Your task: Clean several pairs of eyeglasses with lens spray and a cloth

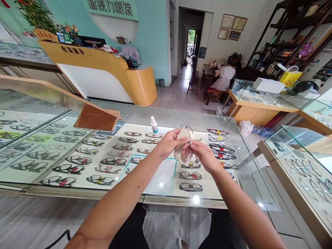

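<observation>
Above the glass counter, my left hand (172, 141) is closed on a pale cleaning cloth (181, 155), which wraps over part of a pair of eyeglasses (191, 155). My right hand (201, 154) pinches the same eyeglasses near the middle of the frame, with one round lens hanging below the fingers. The other lens shows above, beside the cloth. A small white spray bottle (154, 125) with a blue-green lower part stands upright on the glass top, beyond my left hand and to its left.
Under the glass top (124, 114) lie rows of eyeglasses (192, 186). A wooden-framed mirror (98, 116) stands at left on the counter. Another display case (298, 166) stands at right. Farther back are a yellow reception desk (141, 84) and a seated person (225, 76).
</observation>
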Action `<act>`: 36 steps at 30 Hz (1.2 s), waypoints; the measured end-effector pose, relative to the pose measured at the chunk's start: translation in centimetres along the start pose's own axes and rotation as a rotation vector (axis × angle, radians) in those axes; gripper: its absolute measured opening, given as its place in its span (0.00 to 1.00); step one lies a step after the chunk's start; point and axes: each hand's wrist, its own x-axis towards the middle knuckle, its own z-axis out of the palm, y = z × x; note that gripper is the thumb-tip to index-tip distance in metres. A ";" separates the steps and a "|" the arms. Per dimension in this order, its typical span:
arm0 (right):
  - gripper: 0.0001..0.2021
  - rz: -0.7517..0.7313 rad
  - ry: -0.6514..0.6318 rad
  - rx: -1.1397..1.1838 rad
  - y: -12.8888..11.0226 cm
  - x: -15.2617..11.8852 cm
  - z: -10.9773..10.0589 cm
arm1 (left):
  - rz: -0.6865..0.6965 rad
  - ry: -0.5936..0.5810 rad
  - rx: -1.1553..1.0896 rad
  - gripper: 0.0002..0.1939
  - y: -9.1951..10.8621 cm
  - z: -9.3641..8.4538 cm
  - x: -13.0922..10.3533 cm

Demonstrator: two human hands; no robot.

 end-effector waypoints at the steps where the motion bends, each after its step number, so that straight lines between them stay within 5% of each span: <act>1: 0.13 0.002 -0.004 -0.013 0.1 0.0 0.1 | 0.006 0.019 0.015 0.23 -0.1 0.1 0.0; 10: 0.15 -0.005 0.033 -0.068 -0.1 0.0 -0.1 | 0.052 0.165 -0.043 0.27 -0.6 -0.5 0.5; 19: 0.16 -0.003 0.040 -0.029 0.2 0.0 0.0 | -0.035 0.000 -0.146 0.25 -0.4 -1.0 0.5; 29: 0.14 0.000 0.003 -0.112 0.1 0.2 0.3 | -0.035 0.155 -0.109 0.26 -1.0 -0.7 0.8; 36: 0.14 -0.004 0.025 -0.079 -0.2 0.1 0.3 | -0.067 -0.015 -0.091 0.24 -0.5 -0.5 0.5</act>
